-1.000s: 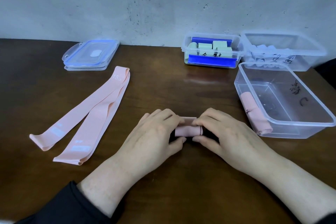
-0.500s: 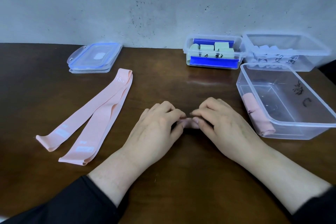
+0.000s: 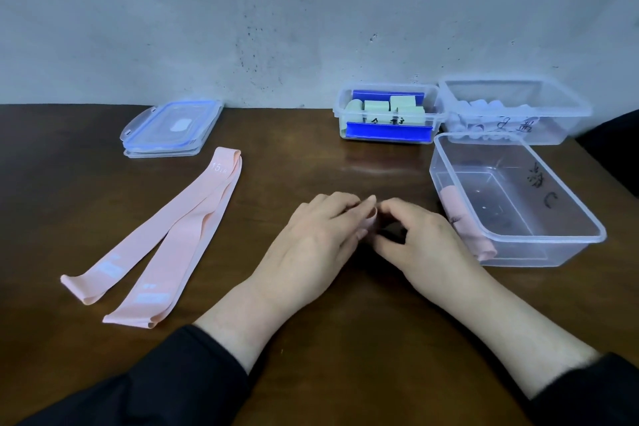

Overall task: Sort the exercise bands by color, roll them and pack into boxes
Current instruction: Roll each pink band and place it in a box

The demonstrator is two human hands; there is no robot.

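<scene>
both hands, left (image 3: pixel 311 239) & right (image 3: pixel 422 239), pinch a small pink roll (image 3: pixel 370 220) mid-desk (image 3: pixel 311 373); flat pink bands (image 3: pixel 179 235) at 9 o'clock, clear box (image 3: pixel 539 235) at 3.

One view only — a wide-angle camera worn on the person's head, which looked forward and down across the dark wooden table (image 3: pixel 311 373). It sat close above the table's near edge, facing the grey wall (image 3: pixel 276 17) behind the far edge — both forearms entered from the bottom of the frame. No second view shared the scene.
</scene>
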